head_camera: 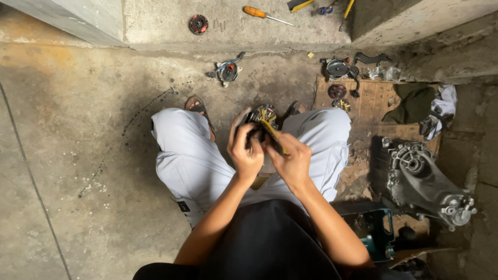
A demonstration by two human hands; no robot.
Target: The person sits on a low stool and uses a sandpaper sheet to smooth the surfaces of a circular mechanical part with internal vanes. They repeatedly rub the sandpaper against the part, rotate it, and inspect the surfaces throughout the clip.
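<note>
My left hand (245, 150) has its grip clamped on a small dark metal part (258, 130) above my knees. My right hand (291, 162) grips a yellow-handled tool (272, 133) pressed against that part. Farther right, a grey engine casing (421, 181) lies on cardboard (374, 111) on the floor (78, 155).

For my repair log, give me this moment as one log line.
left hand: gripping small dark part | right hand: holding yellow-handled tool against it | gray engine casing on floor at right
</note>
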